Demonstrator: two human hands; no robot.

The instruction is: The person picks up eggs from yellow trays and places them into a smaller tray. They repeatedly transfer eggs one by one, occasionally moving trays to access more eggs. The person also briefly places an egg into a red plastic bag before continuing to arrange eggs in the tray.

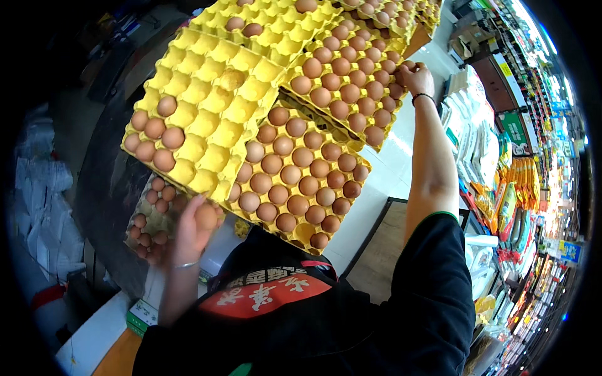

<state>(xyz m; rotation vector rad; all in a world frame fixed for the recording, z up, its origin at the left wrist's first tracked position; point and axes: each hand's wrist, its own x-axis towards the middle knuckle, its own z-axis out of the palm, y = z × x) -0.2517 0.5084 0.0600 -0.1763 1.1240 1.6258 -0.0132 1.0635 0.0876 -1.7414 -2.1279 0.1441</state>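
Our left hand (195,229) curls closed around one brown egg (206,216), just below the near edge of the part-empty yellow tray (200,113). We should keep that grip gentle and seat the egg squarely in a cup. Farther right, past the fuller tray (295,175), our right hand (416,78) pinches an egg at the far tray's (342,81) edge.

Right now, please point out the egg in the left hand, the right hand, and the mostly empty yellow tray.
egg (205,217), head view, its top side.
right hand (416,79), head view, its back.
yellow tray (202,100), head view, empty cups near its middle.
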